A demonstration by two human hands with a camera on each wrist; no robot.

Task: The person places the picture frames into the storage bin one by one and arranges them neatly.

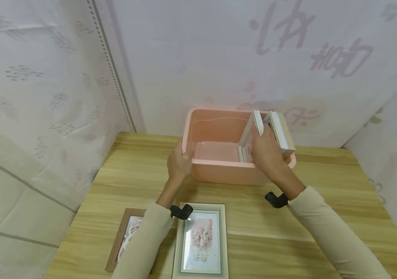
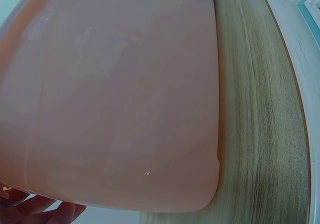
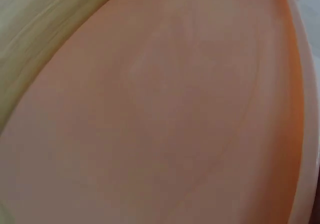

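wood tbl (image 1: 264,236), bin (image 1: 228,173) lengthwise l-r

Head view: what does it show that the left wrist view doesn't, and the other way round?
Only the head view: the brown frame, the left sleeve and the backdrop lettering.
Only the left wrist view: two tiny glints, close up on the bin's outer wall.
Both: that pink bin, the wooden tabletop, the left hand and the pale-bordered frame, just part of it in the wrist view.

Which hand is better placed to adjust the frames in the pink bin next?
Probably the right hand: it is at the white frames inside the pink bin, while the left hand holds the bin's left side.
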